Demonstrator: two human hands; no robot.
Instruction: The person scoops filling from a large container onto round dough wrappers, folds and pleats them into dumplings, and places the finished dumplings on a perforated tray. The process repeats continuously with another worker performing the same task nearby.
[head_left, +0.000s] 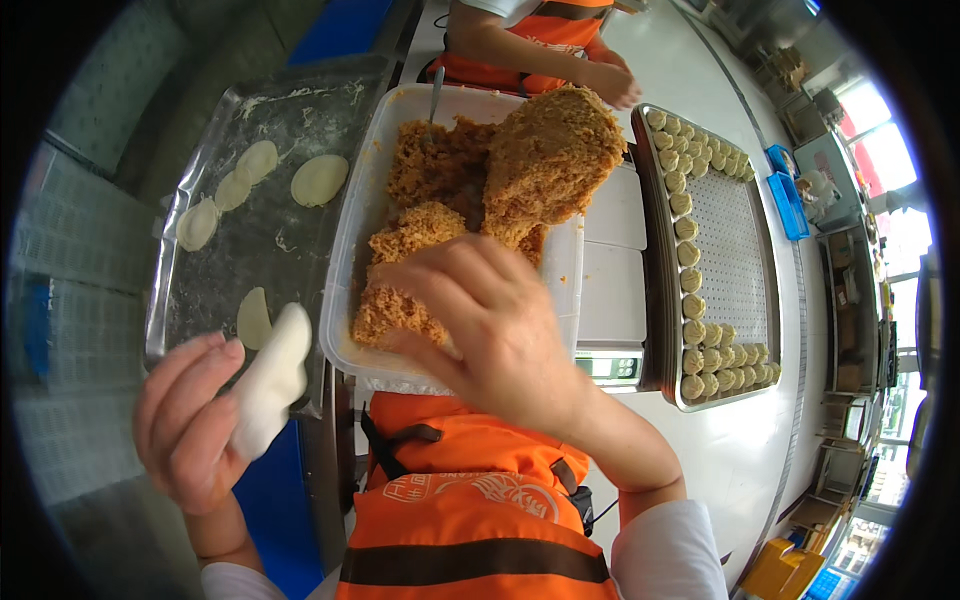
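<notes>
A white dough wrapper (274, 382) is held up in my left hand (196, 420), over the near edge of a floured metal tray (225, 292). Several flat dough wrappers (319, 181) lie on that tray. My right hand (487, 322), blurred, is over the near part of a translucent plastic tub (341, 300) heaped with crumbly orange-brown filling (420, 232). Its fingers are partly spread; whether they hold any filling cannot be told. A large mound of filling (559, 154) rises at the tub's far right, and a metal spoon handle (436, 94) stands up at the far side.
Right of the tub, a stack of perforated metal trays (772, 300) bears rows of small pleated buns (691, 280). A digital scale (611, 367) sits beside the tub. Across the table stands a person in an orange apron (495, 67), hands together near the tub. Blue plastic baskets (789, 204) are farther right.
</notes>
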